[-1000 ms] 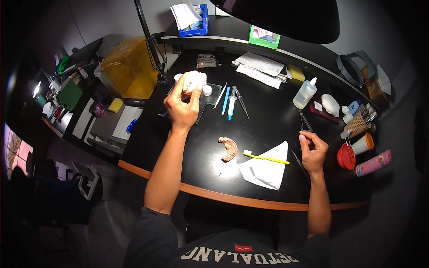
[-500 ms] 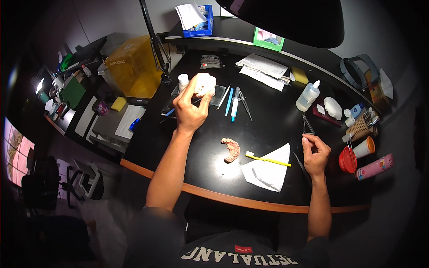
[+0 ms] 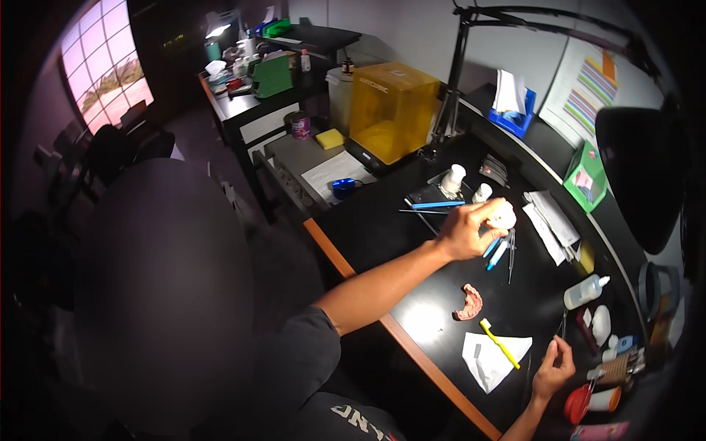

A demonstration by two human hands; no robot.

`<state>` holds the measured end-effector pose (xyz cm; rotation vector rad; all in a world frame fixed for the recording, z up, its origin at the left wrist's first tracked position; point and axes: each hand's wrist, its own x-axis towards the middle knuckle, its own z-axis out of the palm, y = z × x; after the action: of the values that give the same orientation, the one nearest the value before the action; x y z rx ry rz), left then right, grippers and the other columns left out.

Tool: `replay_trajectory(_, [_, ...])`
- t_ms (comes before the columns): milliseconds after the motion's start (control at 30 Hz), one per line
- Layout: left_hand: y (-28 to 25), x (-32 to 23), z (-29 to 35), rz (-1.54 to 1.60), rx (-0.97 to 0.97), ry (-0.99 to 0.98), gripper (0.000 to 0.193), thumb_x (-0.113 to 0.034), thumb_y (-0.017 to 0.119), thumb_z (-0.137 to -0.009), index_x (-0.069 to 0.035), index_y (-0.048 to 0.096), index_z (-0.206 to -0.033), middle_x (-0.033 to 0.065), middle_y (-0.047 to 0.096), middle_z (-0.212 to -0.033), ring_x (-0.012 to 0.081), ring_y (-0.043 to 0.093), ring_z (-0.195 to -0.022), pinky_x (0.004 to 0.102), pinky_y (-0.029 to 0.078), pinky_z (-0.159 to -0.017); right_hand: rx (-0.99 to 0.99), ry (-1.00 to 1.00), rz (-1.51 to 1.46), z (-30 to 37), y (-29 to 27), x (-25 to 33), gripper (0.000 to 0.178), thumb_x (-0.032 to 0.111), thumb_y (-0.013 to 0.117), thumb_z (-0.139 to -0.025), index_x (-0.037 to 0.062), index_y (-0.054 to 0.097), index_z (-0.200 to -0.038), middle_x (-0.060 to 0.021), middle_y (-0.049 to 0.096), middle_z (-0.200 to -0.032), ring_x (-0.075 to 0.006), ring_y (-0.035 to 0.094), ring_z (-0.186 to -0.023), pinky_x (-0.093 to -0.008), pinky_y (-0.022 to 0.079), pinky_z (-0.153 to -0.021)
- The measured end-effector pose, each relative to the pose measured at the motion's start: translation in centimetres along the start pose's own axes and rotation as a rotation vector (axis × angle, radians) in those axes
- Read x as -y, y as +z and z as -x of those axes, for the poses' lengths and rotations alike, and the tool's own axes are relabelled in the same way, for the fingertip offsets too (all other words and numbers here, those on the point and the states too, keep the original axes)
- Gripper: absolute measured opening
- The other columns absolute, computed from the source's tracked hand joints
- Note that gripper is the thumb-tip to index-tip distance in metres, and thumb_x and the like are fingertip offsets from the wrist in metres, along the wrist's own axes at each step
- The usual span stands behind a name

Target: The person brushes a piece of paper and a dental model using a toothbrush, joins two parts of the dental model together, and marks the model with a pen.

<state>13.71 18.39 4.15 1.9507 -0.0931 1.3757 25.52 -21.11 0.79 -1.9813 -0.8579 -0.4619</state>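
My left hand (image 3: 471, 230) is closed round a whitish dental cast (image 3: 502, 215), raised over the far part of the black table and brightly lit. Low on the right, my right hand (image 3: 553, 369) pinches slim metal tweezers (image 3: 564, 322) that point away from me. Between the two hands lies a pinkish horseshoe-shaped dental arch (image 3: 468, 303). A yellow toothbrush (image 3: 500, 344) rests across a white paper napkin (image 3: 485, 373), nearest to my right hand. Under the raised cast are a syringe (image 3: 497, 255) with a blue tip and a thin metal instrument (image 3: 511, 261).
A clear squeeze bottle (image 3: 585, 292) and a red cup (image 3: 578, 404) stand on the right. Papers (image 3: 551, 224) lie toward the back. White jars (image 3: 454, 178) stand beyond my left hand. A yellow-covered machine (image 3: 393, 110) and a lamp arm (image 3: 452, 81) are farther off. A large blurred dark shape fills the left.
The view has swung to the left, so the table now sits at the right. Both hands keep their grips, the left on the cast, the right on the tweezers.
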Motion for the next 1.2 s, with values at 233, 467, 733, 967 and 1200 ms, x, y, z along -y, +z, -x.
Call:
replay_trajectory(233, [-0.7, -0.6, 0.2, -0.023, 0.035, -0.051, 0.051, -0.015, 0.084, -0.09, 0.002, 0.066, -0.134, 0.0228, 0.076, -0.116, 0.0382, 0.077, -0.104, 0.0409, 0.061, -0.091, 0.031, -0.008, -0.008, -0.3, 1.1, 0.2, 0.013, 0.005, 0.07, -0.101, -0.004, 0.077, -0.107, -0.0029, 0.071, -0.082, -0.0075, 0.052, -0.062, -0.0266, 0.039, -0.057])
replay_trajectory(467, [-0.2, -0.8, 0.1, 0.024, -0.065, 0.031, 0.028, -0.012, 0.079, -0.09, -0.005, 0.064, -0.113, 0.0124, 0.074, -0.097, 0.0355, 0.074, -0.09, 0.0405, 0.059, -0.079, 0.031, -0.023, -0.022, -0.4, 1.3, -0.2, 0.013, 0.005, 0.07, -0.1, -0.0044, 0.077, -0.106, -0.0034, 0.071, -0.082, -0.0073, 0.054, -0.062, -0.0257, 0.041, -0.057])
replay_trajectory(733, [-0.2, -0.9, 0.0, 0.041, -0.03, 0.007, 0.03, -0.013, 0.078, -0.09, -0.005, 0.064, -0.116, 0.0131, 0.074, -0.097, 0.0354, 0.074, -0.09, 0.0411, 0.059, -0.079, 0.038, 0.007, -0.098, -0.3, 1.9, 0.9, 0.011, 0.003, 0.071, -0.099, -0.0056, 0.076, -0.104, -0.0017, 0.065, -0.073, -0.0064, 0.052, -0.057, -0.025, 0.039, -0.053])
replay_trajectory(967, [-0.4, -1.0, 0.2, 0.02, -0.037, 0.005, 0.028, -0.013, 0.078, -0.091, -0.006, 0.064, -0.114, 0.0122, 0.073, -0.096, 0.0356, 0.074, -0.09, 0.0414, 0.059, -0.079, 0.047, -0.015, -0.077, -0.2, 2.0, 0.9, 0.011, 0.003, 0.07, -0.099, -0.0057, 0.076, -0.104, -0.0023, 0.065, -0.072, -0.007, 0.052, -0.055, -0.0258, 0.039, -0.052])
replay_trajectory(1200, [-0.2, -0.8, 0.3, 0.011, -0.02, -0.021, 0.034, -0.016, 0.08, -0.089, -0.005, 0.065, -0.118, 0.0152, 0.075, -0.102, 0.0384, 0.075, -0.096, 0.0422, 0.06, -0.082, 0.064, 0.017, -0.078, -0.2, 2.0, 0.6, 0.011, 0.002, 0.071, -0.099, -0.0059, 0.076, -0.105, -0.0036, 0.068, -0.075, -0.0076, 0.053, -0.057, -0.0268, 0.04, -0.054])
